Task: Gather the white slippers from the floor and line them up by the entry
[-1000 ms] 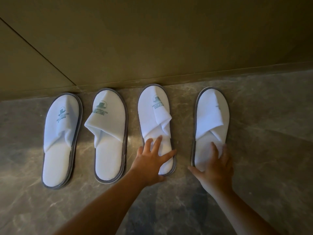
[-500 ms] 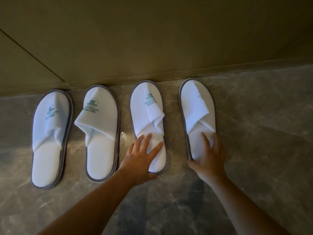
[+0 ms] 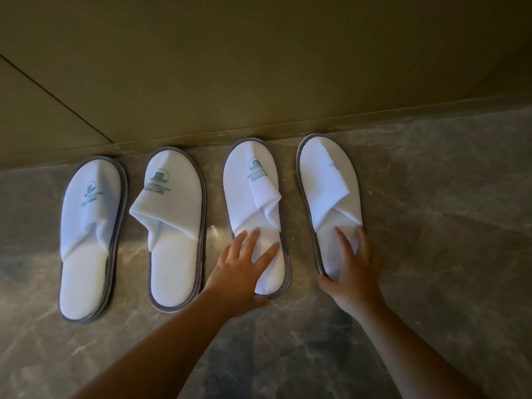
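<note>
Nearest, both hands lie flat with fingers spread, gripping nothing: the left hand (image 3: 240,272) presses the heel of the third slipper (image 3: 254,214), the right hand (image 3: 352,269) the heel of the fourth slipper (image 3: 331,197), probably to slide them square. Beyond, all four, including the first slipper (image 3: 89,234) and second slipper (image 3: 175,226), point toes at the skirting board (image 3: 374,122), side by side.

Four white terry slippers with grey trim (image 3: 175,226) line the beige wall (image 3: 259,67); left hand (image 3: 241,275) and right hand (image 3: 354,272) press flat on two.
</note>
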Available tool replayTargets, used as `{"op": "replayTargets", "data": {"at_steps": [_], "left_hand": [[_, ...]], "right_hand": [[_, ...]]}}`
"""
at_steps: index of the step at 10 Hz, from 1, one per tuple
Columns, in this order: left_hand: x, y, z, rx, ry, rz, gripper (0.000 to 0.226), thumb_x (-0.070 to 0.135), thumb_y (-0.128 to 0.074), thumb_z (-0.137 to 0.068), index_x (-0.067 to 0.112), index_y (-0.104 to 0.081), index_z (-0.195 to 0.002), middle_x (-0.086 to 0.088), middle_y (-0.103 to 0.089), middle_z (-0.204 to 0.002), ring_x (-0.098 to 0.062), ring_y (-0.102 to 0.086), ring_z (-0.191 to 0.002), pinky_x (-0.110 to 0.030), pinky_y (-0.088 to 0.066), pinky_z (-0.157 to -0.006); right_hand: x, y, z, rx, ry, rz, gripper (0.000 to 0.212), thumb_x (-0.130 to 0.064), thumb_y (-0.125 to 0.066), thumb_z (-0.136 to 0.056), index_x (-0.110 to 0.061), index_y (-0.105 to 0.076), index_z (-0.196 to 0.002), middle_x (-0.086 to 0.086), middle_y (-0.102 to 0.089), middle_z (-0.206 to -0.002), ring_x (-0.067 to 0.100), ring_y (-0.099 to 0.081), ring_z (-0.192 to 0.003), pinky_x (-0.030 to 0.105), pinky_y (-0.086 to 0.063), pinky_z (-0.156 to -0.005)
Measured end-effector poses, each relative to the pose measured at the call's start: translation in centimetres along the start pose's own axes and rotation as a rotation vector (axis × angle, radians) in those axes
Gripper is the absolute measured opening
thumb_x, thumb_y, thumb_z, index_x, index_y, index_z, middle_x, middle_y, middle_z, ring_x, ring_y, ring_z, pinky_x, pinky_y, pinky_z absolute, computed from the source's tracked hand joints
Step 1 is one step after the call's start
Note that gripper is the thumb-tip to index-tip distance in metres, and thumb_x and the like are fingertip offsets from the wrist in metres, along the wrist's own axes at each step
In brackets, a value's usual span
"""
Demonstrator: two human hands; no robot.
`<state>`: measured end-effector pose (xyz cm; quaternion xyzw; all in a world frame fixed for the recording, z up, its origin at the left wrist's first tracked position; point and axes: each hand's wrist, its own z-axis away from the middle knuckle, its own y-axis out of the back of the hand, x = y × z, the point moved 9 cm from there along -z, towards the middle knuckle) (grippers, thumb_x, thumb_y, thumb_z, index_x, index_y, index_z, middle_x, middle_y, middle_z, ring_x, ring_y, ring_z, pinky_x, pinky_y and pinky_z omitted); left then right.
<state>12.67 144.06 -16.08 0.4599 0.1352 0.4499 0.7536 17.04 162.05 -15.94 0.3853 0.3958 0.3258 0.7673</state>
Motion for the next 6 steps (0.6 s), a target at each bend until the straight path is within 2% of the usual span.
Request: {"op": "replayTargets", "data": {"at_steps": [3,5,6], "left_hand": [[0.0,0.0,0.0,-0.013,0.017,-0.004,0.094,0.063,-0.053,-0.072,0.036,0.007,-0.139,-0.003,0.011,-0.156,-0.030,0.008,-0.142,-0.049,-0.007,-0.115],[0.5,1.8,0.7,-0.033,0.032,-0.039,0.096,0.067,-0.047,-0.072,0.034,0.013,-0.139,-0.004,0.014,-0.156,-0.030,0.012,-0.142,-0.047,0.002,-0.115],[2.2,4.5,3.0,0.002,-0.052,0.078,0.082,0.065,-0.043,-0.076,0.038,0.003,-0.139,0.005,0.006,-0.156,-0.021,0.006,-0.143,-0.040,0.000,-0.116]], "right_hand": [[0.2,0.5,-0.5,0.008,0.015,0.015,0.091,-0.041,-0.069,-0.067,-0.029,-0.016,-0.139,0.012,-0.008,-0.153,0.033,-0.013,-0.138,0.048,-0.028,-0.108],[-0.6,1.4,-0.4,-0.033,0.039,0.084,0.094,-0.061,-0.056,-0.070,-0.029,-0.004,-0.141,0.009,-0.001,-0.155,0.030,-0.011,-0.140,0.046,-0.021,-0.112],[-2.7,5.6,1.8,0.131,0.190,-0.089,0.081,-0.075,-0.032,-0.069,-0.030,-0.028,-0.136,0.007,-0.033,-0.148,0.023,-0.034,-0.132,0.046,-0.039,-0.102]]}}
